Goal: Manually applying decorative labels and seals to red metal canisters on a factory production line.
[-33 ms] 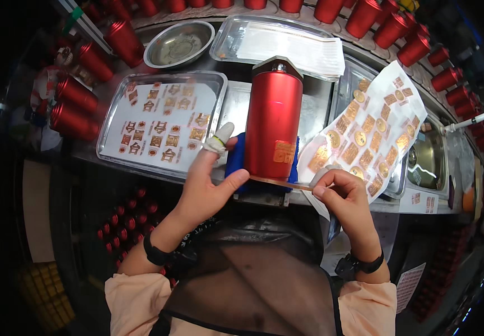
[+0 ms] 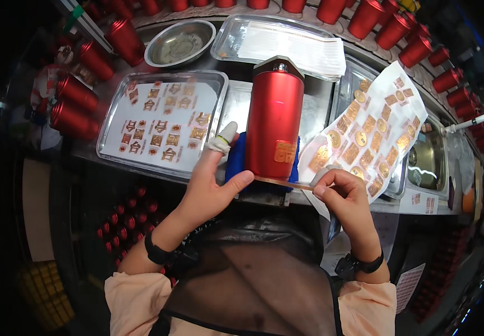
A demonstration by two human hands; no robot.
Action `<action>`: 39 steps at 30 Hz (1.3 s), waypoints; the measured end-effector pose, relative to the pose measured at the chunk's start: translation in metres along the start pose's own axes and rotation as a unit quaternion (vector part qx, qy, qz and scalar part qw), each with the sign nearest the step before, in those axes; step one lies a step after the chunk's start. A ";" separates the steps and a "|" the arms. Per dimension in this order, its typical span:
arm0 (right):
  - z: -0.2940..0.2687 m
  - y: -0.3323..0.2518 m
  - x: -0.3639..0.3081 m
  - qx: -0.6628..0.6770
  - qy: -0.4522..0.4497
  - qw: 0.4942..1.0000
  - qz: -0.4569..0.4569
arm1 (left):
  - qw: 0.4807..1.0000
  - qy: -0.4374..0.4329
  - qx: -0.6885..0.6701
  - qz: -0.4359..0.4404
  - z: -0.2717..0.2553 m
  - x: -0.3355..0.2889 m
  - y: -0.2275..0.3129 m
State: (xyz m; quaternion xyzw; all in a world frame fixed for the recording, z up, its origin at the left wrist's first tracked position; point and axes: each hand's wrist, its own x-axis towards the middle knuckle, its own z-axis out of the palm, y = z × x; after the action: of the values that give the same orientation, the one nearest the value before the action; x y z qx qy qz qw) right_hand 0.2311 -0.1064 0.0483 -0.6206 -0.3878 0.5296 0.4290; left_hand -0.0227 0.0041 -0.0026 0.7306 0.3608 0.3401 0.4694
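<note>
A red metallic bottle (image 2: 274, 123) with a black faceted cap lies on a blue cloth (image 2: 235, 159), its base toward me. Low on its right side sits a gold label (image 2: 284, 151). Along the base runs a thin brownish strip (image 2: 281, 182). My right hand (image 2: 345, 193) pinches the strip's right end between thumb and fingers. My left hand (image 2: 211, 182) is open at the bottle's lower left. Its thumb tip touches the strip's left end at the base, and its index finger, in a white cover, stretches upward.
To the left is a metal tray (image 2: 103, 131) with a sheet of gold stickers. A sticker sheet (image 2: 407, 109) leans at the right beside a sink (image 2: 428, 168). Behind are a steel bowl (image 2: 181, 42) and a tray of white papers (image 2: 286, 47). Several red bottles (image 2: 364, 19) line the back.
My left hand has shifted very slightly to the right at the bottle's base. The bottle sits a touch further right in the picture. My right hand keeps its pinch.
</note>
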 end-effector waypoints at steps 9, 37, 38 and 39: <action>-0.002 0.010 0.002 0.004 0.035 0.999 0.023 | 1.000 -0.027 0.015 0.001 0.011 0.002 0.004; 0.001 0.040 0.022 -0.035 0.022 0.999 -0.036 | 0.998 0.020 -0.063 -0.006 0.013 -0.013 -0.003; 0.001 0.040 0.022 -0.014 0.008 0.999 -0.031 | 0.999 0.020 -0.036 0.021 0.007 -0.016 0.000; 0.002 0.038 0.023 -0.017 0.009 1.000 -0.022 | 0.996 0.008 0.037 0.081 0.000 -0.019 0.005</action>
State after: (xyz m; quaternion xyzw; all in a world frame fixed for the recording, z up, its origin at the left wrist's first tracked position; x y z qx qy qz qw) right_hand 0.2329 -0.0975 0.0044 -0.6235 -0.4070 0.5077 0.4333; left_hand -0.0312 -0.0136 -0.0015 0.7717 0.3166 0.3692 0.4098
